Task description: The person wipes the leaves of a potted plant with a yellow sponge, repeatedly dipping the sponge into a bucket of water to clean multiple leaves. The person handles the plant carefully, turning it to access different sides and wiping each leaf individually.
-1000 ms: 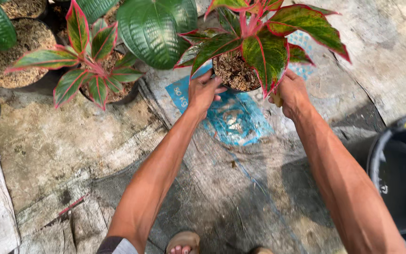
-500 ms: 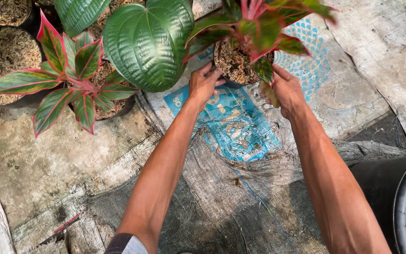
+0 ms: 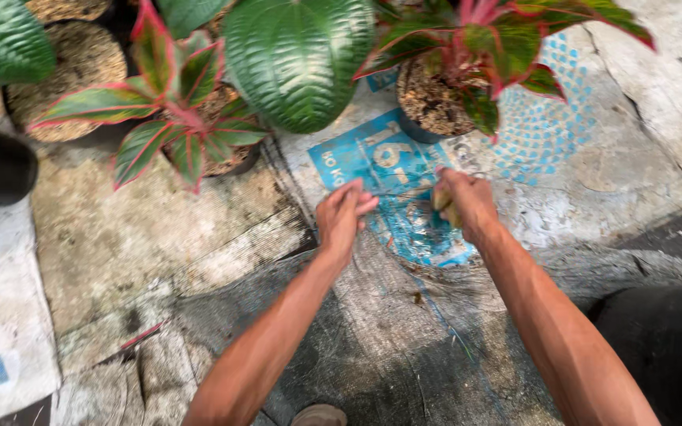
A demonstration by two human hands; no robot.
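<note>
My left hand (image 3: 342, 213) hovers over a worn blue printed sack (image 3: 395, 180) on the ground, fingers loosely curled and holding nothing. My right hand (image 3: 464, 202) is closed on a small yellowish leaf or scrap that shows at its near side. Both hands are a short way in front of a black pot with a red-and-green leafed plant (image 3: 445, 102), which stands on the sack and is touched by neither hand.
A second red-edged plant in a pot (image 3: 191, 130) stands at left, beside a big ribbed green leaf (image 3: 300, 59). More soil-filled pots (image 3: 80, 67) are at far left. A black tub (image 3: 672, 347) sits at lower right. Ground is cracked concrete and old sacking.
Both hands have let go of the pot with the red-and-green plant and drawn back toward me over the blue sack. The view has shifted right and down.
</note>
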